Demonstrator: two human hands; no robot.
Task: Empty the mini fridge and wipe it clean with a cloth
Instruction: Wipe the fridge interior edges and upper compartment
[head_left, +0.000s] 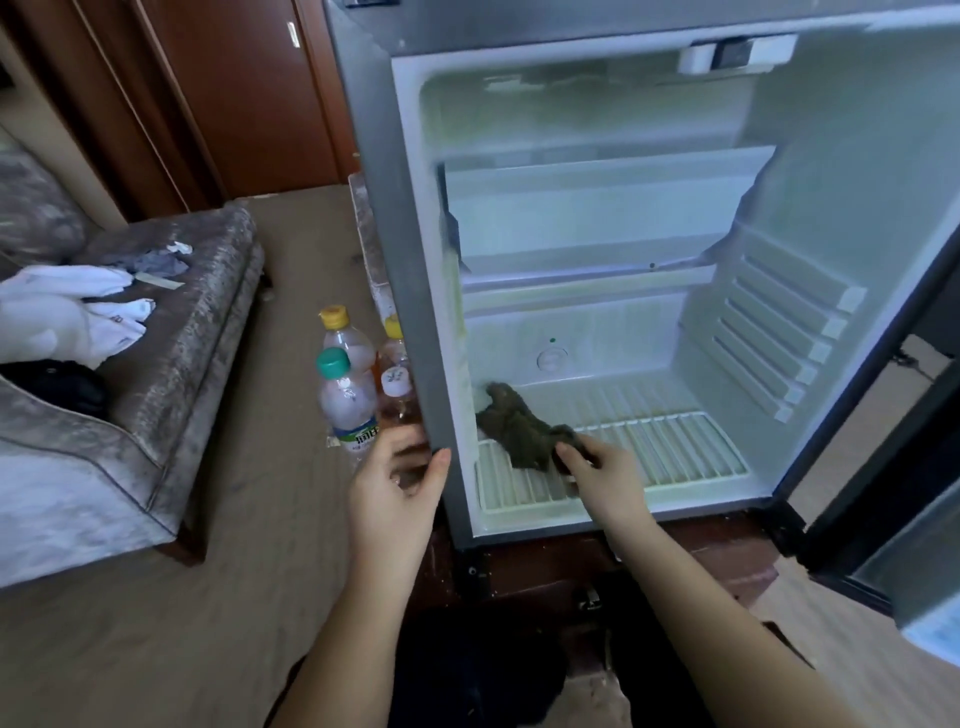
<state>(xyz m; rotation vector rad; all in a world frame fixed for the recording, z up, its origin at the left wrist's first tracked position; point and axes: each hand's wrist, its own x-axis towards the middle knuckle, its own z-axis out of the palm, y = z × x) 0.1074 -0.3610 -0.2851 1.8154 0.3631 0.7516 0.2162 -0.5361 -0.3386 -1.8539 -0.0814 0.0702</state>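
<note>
1. Your mini fridge (597, 234) fills the centre and right of the frame with its door swung open at the right edge. Nothing is visible on its shelves, so the emptying looks done.
2. The bottles (348, 395) stand on the floor at centre left, just beside the fridge's outer left wall; they appear to be what came out of it.
3. You are on the wiping step. The dark green cloth (519, 426) lies at the bottom of the fridge, in the lower middle of the frame, draped from the back left corner onto the white wire rack (675, 447).
4. Your right hand (597, 462) has its grip closed on the near end of the cloth, fingers pinching it against the rack.
5. Your left hand (400, 478) holds the fridge's front left edge, thumb on the front face and fingers wrapped round the outer side, steadying the cabinet; its grip is closed on that edge.
6. The next move probably calls for dragging the cloth across the rack toward the right of the frame with firm downward pressure.
7. The left inner wall shows yellowish staining near the cloth, so it likely needs a pass too.
</note>
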